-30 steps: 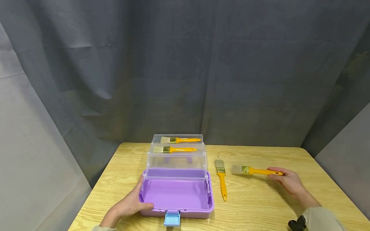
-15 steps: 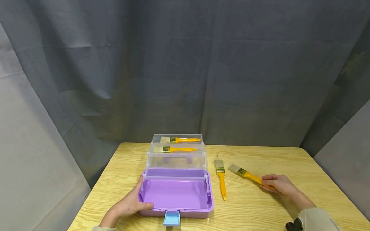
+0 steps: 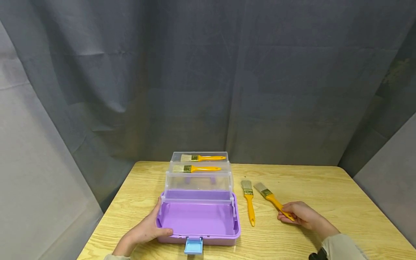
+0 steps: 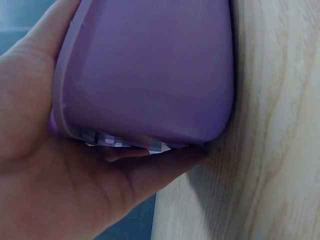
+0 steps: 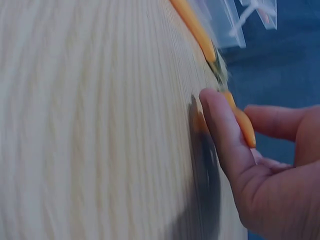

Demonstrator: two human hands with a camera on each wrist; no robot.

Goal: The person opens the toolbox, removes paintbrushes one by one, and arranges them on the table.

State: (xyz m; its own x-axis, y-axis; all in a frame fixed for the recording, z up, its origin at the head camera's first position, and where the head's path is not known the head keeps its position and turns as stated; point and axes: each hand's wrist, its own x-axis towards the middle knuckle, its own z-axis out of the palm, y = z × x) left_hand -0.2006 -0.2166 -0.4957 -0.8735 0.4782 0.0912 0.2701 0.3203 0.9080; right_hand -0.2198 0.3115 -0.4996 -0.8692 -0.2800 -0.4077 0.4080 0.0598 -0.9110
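My left hand [image 3: 147, 228] holds the left side of a purple toolbox [image 3: 239, 226], the thumb over its front rim; in the left wrist view, fingers [image 4: 160, 172] lie along the purple wall [image 4: 150, 70]. Between thumb and fingers, my right hand [image 3: 302, 215] pinches the yellow handle of a flat paintbrush [image 3: 274, 200]. That brush slants with its pale bristles toward the far left; the right wrist view shows the handle end [image 5: 245, 127] in the fingers, just above the tabletop. A second paintbrush [image 3: 249, 206] lies on the table between toolbox and right hand.
Clear fold-out trays [image 3: 199, 180] rise at the toolbox's back. One paintbrush [image 3: 208, 157] lies in the top tray, another paintbrush [image 3: 204, 168] in the tray below. A blue latch [image 3: 193, 246] hangs at the front. The wooden table [image 3: 325, 187] ends at a grey curtain [image 3: 286, 108].
The right hand has moved left and nearer the body with its paintbrush, which has turned from nearly sideways to a slant and come closer to the brush on the table. The left hand stays put.
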